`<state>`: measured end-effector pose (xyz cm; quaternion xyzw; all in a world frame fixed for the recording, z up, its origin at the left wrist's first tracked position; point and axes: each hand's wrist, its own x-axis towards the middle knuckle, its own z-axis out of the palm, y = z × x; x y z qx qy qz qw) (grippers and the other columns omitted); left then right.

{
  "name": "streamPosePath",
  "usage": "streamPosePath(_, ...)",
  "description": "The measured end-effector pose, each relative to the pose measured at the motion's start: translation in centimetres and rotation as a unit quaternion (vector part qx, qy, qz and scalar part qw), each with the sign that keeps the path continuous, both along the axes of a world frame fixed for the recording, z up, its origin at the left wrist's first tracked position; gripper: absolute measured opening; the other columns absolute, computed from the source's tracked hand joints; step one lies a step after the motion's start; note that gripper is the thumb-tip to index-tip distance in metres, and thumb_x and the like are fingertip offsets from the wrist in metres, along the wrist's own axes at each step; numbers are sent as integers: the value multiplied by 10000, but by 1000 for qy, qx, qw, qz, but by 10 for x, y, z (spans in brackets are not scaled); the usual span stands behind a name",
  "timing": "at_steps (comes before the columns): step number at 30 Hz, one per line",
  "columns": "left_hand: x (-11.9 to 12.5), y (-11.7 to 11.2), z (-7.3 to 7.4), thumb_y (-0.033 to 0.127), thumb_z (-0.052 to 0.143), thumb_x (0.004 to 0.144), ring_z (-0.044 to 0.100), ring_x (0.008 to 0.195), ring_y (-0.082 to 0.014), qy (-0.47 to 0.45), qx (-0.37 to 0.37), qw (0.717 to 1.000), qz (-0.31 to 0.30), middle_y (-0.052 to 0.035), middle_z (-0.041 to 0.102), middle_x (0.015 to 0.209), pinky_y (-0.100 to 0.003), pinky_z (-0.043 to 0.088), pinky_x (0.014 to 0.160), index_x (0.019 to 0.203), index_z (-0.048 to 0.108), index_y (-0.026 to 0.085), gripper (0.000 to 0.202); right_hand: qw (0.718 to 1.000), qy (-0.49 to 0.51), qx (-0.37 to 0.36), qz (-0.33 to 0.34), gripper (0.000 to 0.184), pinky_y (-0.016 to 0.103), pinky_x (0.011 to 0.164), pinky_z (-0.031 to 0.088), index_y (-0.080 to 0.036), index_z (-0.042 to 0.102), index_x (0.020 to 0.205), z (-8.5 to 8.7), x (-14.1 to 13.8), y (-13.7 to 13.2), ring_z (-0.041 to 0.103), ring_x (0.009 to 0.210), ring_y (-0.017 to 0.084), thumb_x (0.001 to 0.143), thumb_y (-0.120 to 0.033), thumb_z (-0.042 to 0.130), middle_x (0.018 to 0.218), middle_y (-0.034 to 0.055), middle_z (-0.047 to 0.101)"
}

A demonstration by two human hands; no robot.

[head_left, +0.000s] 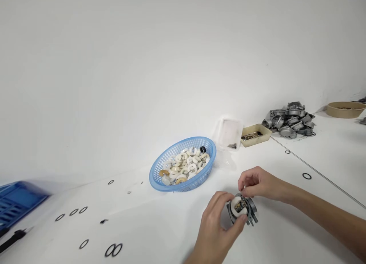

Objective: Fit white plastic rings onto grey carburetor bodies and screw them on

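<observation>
A grey metal carburetor body (253,214) rests on the white table with its open side up. Seated in it is a white C-shaped float (235,208), with brass parts showing in the middle. My left hand (215,222) grips the carburetor from the near left, thumb at the front and fingers at the back. At its far edge my right hand (256,184) has thumb and forefinger pinched together; whatever lies between them is too small to make out. Beyond my hands, a blue plastic basket (153,176) holds many white and cream floats (191,166).
Behind stand a clear plastic tray (230,132), a cream tray (257,142) of small parts and a pile of metal bowls (291,121). A tan bowl (345,111) is far right. Black rings (110,250), a screwdriver (14,238) and a blue crate (21,201) lie left.
</observation>
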<state>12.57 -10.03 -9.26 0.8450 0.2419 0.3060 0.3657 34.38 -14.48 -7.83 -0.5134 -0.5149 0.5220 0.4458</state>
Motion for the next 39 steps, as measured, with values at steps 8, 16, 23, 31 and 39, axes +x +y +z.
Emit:
streamPosePath(8,1,0,1,227,662,851,637,822,-194,-9,18,1000,-6,-19,671,923,-307,547,754,953,629,238,108,1000,27,-17,1,161,268,600,403,-183,720,780,2,-3,1,536,649,129,685,-281,807,677,-17,641)
streamPosePath(16,3,-1,2,249,654,851,622,802,-196,5,19,1000,5,-22,666,896,-310,538,734,931,622,237,87,999,-30,-36,-17,147,276,604,339,-198,725,803,3,-2,0,453,615,120,706,-289,790,611,-46,550)
streamPosePath(23,2,0,1,251,654,862,622,822,-197,7,21,1000,2,-26,663,911,-315,542,744,943,625,233,87,992,-109,-47,33,171,274,566,277,-237,773,920,8,9,-3,401,623,130,783,-338,752,621,-42,487)
streamPosePath(31,-1,-1,-5,255,652,889,608,866,-207,24,12,1000,-1,-42,655,994,-342,569,791,1017,613,249,134,982,-162,-8,94,332,290,737,471,-264,745,1053,11,16,-6,589,846,164,729,-309,798,1156,22,676)
streamPosePath(39,0,-2,-1,251,647,893,620,829,-191,8,39,999,0,-25,647,944,-310,523,728,972,609,234,90,980,-175,-2,92,308,287,741,478,-253,729,992,15,14,-8,601,864,168,701,-298,819,1120,17,666)
